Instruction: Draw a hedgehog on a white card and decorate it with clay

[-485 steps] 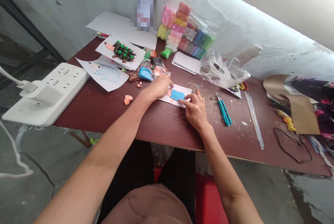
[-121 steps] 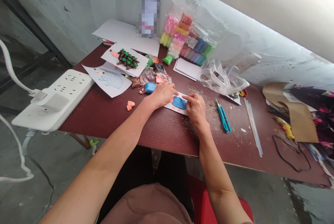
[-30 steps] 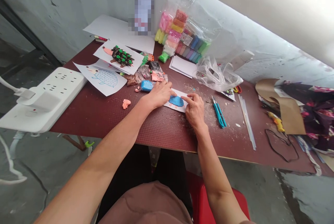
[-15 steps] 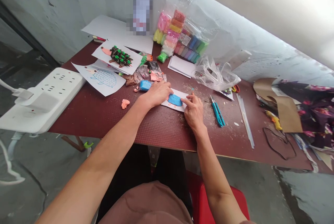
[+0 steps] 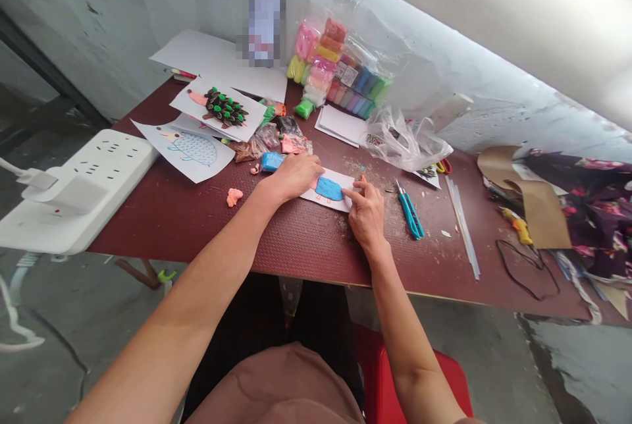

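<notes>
A small white card (image 5: 345,204) lies on the dark red table, bearing a flat blue clay shape (image 5: 329,189) with orange legs drawn below it. My left hand (image 5: 298,176) rests over the card's left end, fingers bent down beside a bit of pink clay. At the right end my right hand (image 5: 366,211) touches the blue shape's edge with a fingertip, its fingers apart and nothing held. A blue clay packet (image 5: 272,161) lies just left of my left hand. Orange clay lumps (image 5: 234,197) sit farther left.
Teal scissors (image 5: 411,214) and clear sticks (image 5: 463,228) lie to the right. Hedgehog pictures (image 5: 196,149) and a white power strip (image 5: 103,167) are at left. Colored clay packs (image 5: 355,85) and a plastic bag (image 5: 407,146) stand along the wall.
The view has shifted slightly, moving the table items a little to the left. Both hands stay at the card, which sits slightly farther left under them.
</notes>
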A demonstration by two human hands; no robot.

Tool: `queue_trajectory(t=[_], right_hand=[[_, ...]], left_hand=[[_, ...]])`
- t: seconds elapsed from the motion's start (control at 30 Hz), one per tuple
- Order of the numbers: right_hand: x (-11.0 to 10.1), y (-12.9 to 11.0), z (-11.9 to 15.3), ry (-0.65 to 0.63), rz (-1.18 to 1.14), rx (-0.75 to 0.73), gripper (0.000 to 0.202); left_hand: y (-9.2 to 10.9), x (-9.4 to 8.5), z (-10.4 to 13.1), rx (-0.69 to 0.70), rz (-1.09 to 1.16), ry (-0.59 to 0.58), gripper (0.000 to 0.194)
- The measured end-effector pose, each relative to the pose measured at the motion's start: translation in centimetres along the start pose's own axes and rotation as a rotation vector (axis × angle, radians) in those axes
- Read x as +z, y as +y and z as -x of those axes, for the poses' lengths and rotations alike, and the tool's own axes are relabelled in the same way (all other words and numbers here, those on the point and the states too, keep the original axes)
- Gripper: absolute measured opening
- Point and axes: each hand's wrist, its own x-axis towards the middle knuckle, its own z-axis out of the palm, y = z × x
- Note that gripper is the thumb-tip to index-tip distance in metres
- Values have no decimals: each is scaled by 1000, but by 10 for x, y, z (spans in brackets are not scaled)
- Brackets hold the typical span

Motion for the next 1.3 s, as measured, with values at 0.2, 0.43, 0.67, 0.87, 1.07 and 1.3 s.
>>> queue_trajectory(t=[0.2, 0.43, 0.67, 0.87, 1.07, 1.3], right_hand=[[3, -4, -9, -11, 17, 4, 54], [7, -6, -9, -24, -1, -7, 52], [3, -2, -1, 1, -13, 14, 54], [0, -3, 3, -4, -8, -5, 53], [-2, -3, 7, -1, -19, -16, 55], [-8, -7, 9, -45, 17, -28, 53]], left_hand=[[-2, 1, -2, 5, -5, 3, 29], [1, -3, 0, 2, -15, -9, 30], [2, -5, 1, 0, -26, -14, 31], [-3, -1, -1, 6, 7, 1, 28], [-10, 3, -1, 12, 51, 37, 32], [-15, 5, 4, -60, 70, 91, 45]])
